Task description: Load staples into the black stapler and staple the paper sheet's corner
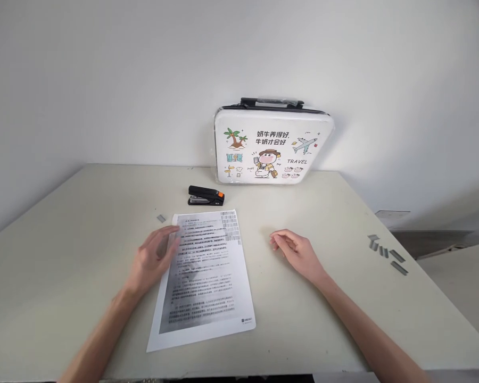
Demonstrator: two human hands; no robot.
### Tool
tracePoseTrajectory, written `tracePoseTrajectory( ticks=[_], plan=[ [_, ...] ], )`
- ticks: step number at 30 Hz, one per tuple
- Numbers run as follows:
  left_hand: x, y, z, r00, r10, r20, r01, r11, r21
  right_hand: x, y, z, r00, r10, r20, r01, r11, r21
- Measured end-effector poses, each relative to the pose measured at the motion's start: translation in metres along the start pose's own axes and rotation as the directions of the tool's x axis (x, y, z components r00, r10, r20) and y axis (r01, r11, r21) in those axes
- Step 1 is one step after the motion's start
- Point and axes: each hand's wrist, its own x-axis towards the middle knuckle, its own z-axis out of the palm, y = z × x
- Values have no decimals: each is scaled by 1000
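A printed sheet of paper (pixel 201 271) lies on the table, covered in dark lines of text with striped blocks at its upper right corner. At its left edge is my left hand (pixel 154 255), thumb and fingers apart, the fingertips over the margin and holding nothing. My right hand (pixel 297 252) rests on the tabletop to the right of the sheet, its fingers loosely curled and not touching the paper, with nothing visible in them. Just beyond the sheet's top edge sits a black stapler (pixel 206 196) with an orange patch, its front end pointing left.
A white cartoon-printed case (pixel 271 149) with a black handle stands against the wall at the back of the table (pixel 104 223). Several strips of staples (pixel 383 250) lie near the right edge. One small staple strip (pixel 160 218) lies left of the sheet.
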Motion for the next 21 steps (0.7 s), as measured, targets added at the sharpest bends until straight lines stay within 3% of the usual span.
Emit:
tracePoseTrajectory(
  ticks=[3,6,21],
  plan=[
    [1,1,-4,979,-174,-107,178,983,30,-2,0,0,1000,11,-7,-11,1000,-4],
    [3,6,-4,957,-249,-149,251,968,-2,-2,-1,0,1000,9,-16,-9,1000,-8],
    [4,7,-2,947,-291,-137,294,956,-3,-1,4,0,1000,-26,-12,26,998,-52]
  ],
)
